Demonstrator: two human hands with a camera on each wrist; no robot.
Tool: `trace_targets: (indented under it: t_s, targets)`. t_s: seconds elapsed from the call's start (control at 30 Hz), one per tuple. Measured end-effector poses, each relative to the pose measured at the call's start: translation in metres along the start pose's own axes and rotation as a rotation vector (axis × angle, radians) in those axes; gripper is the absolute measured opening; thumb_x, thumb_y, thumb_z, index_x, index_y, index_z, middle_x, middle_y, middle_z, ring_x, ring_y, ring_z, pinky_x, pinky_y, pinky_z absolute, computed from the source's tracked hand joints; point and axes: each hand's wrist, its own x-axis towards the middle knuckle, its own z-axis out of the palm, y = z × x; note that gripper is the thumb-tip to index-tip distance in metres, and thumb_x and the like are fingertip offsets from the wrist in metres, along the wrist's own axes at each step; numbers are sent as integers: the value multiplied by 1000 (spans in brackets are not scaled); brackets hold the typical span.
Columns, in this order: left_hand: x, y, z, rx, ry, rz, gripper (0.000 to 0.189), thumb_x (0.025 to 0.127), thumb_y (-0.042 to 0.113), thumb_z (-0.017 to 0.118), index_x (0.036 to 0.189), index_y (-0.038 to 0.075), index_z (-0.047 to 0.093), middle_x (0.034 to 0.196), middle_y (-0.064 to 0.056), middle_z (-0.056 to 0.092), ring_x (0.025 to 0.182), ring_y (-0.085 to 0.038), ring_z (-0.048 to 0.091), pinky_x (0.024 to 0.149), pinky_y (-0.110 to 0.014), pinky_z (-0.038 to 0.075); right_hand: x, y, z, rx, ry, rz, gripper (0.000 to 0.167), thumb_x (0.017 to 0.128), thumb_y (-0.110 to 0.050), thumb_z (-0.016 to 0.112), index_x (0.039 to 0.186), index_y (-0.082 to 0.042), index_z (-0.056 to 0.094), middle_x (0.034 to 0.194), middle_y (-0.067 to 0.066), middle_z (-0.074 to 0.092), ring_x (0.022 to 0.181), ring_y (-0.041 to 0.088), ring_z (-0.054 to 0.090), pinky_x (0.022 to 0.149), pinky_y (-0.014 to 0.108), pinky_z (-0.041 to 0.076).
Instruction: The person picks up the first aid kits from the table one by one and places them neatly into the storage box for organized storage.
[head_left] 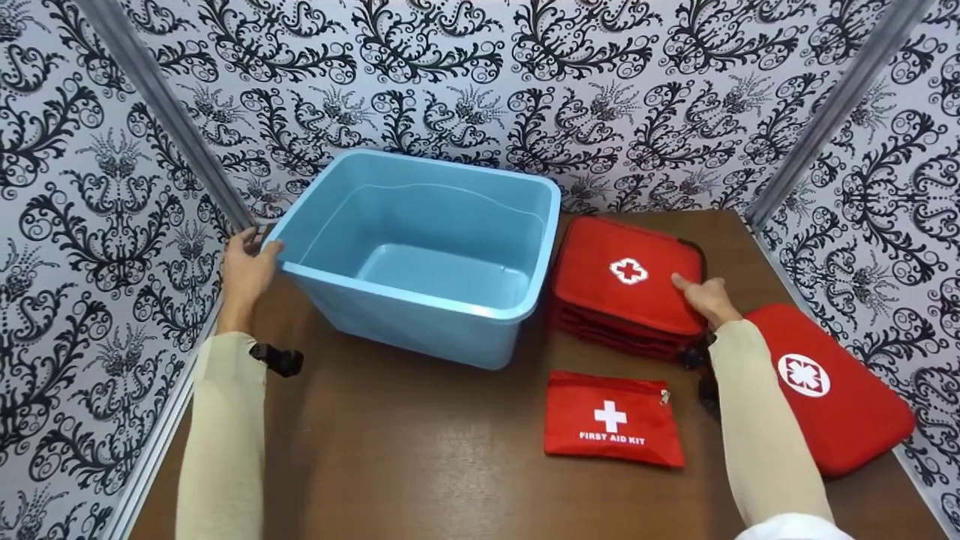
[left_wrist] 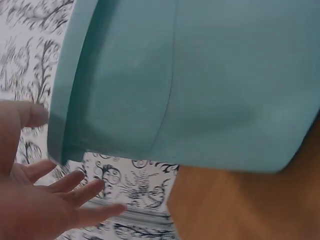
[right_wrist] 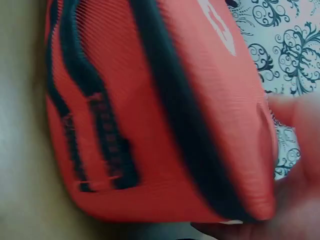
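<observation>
A light blue plastic bin [head_left: 420, 337] stands on the table at centre-left. At its left front corner is my left hand [head_left: 251, 270], with the thumb at the rim; the left wrist view shows the other fingers [left_wrist: 90, 192] spread and fairly straight just outside it. My right hand [head_left: 705, 298] grips the right side of a thick red first aid bag [head_left: 600, 292] with a white cross emblem, thumb on top. Up close in the right wrist view, the bag's black zipper [right_wrist: 175, 110] and side straps show. The fingers under the bag's edge are mostly hidden.
A flat red "First Aid Kit" pouch [head_left: 611, 442] lies in front of the bag. To the right, under my right forearm, is a red first aid case [head_left: 847, 397] with a round white emblem. Patterned walls [head_left: 465, 82] enclose the brown table [head_left: 420, 465] at back and sides.
</observation>
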Motion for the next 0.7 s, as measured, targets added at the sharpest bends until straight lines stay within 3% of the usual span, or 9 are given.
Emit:
trace_targets:
  t_s: [0.1, 0.23, 0.33, 0.47, 0.57, 0.7]
  targets:
    - [2, -9, 2, -30, -37, -58, 78, 105, 39, 51, 166, 4, 20, 168, -26, 30, 154, -40, 32, 127, -48, 27, 2, 5, 6, 19, 41, 3, 103, 106, -51, 43, 155, 22, -10, 167, 40, 2, 156, 50, 13, 130, 53, 16]
    - [1, -20, 6, -151, -119, -150, 83, 105, 47, 46, 168, 5, 12, 172, -23, 21, 154, -41, 32, 121, -54, 37, 4, 7, 11, 36, 69, 5, 100, 105, -53, 46, 154, 26, 9, 163, 42, 21, 149, 49, 29, 127, 53, 26]
    - [0, -25, 11, -252, -203, -188, 83, 106, 50, 38, 168, 5, 6, 173, -23, 12, 154, -42, 30, 115, -60, 43, 3, 8, 10, 71, 40, 48, 104, 103, -59, 46, 155, 23, 9, 165, 39, 20, 148, 46, 30, 127, 51, 27]
    - [2, -26, 21, -356, -275, -214, 81, 105, 51, 30, 169, 9, 2, 175, -19, 4, 158, -41, 20, 116, -61, 37, 1, 7, 7, 130, -5, 132, 111, 100, -63, 46, 158, 19, 1, 169, 34, 12, 150, 42, 28, 127, 49, 27]
    - [3, -26, 31, -442, -207, -225, 76, 104, 44, 30, 169, 10, 10, 175, -16, 12, 157, -34, 24, 118, -53, 34, 1, 7, 6, 133, -29, 163, 111, 99, -64, 45, 159, 17, -3, 170, 32, 10, 150, 41, 28, 127, 48, 27]
    - [4, -26, 39, -438, -60, -151, 67, 104, 29, 30, 166, 5, 22, 170, -19, 27, 149, -32, 36, 115, -42, 40, 1, 6, 6, 122, -37, 169, 110, 99, -63, 44, 159, 17, -1, 169, 32, 12, 147, 40, 31, 126, 49, 30]
